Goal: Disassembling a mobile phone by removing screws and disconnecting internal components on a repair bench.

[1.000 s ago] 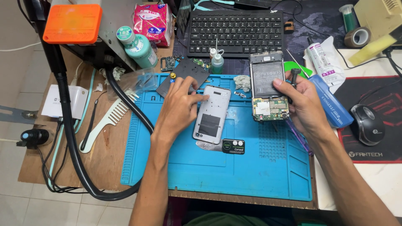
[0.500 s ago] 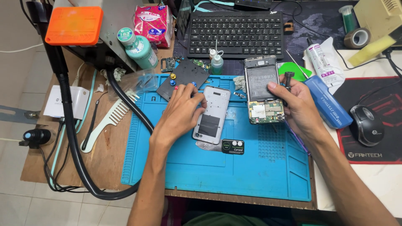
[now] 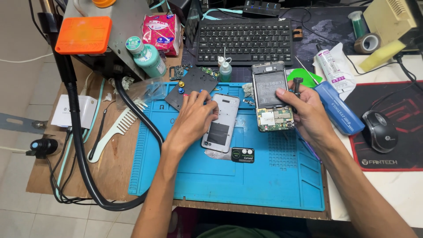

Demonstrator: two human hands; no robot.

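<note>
My left hand rests on the blue repair mat, its fingers on the upper left edge of a white phone back cover that lies flat. My right hand grips a small black screwdriver and touches the right side of an opened phone, whose battery and green circuit board are exposed. The opened phone lies at the mat's top edge, right of the back cover. A small black label piece sits on the mat below the cover.
A black keyboard lies behind the mat. Nearby stand a small dropper bottle, a teal bottle, a dark magnetic screw plate, a blue tool case, a mouse, a pale comb and a thick black hose.
The opened phone has moved up and away toward the keyboard with my right hand on it. My left hand has stayed on the white back cover.
</note>
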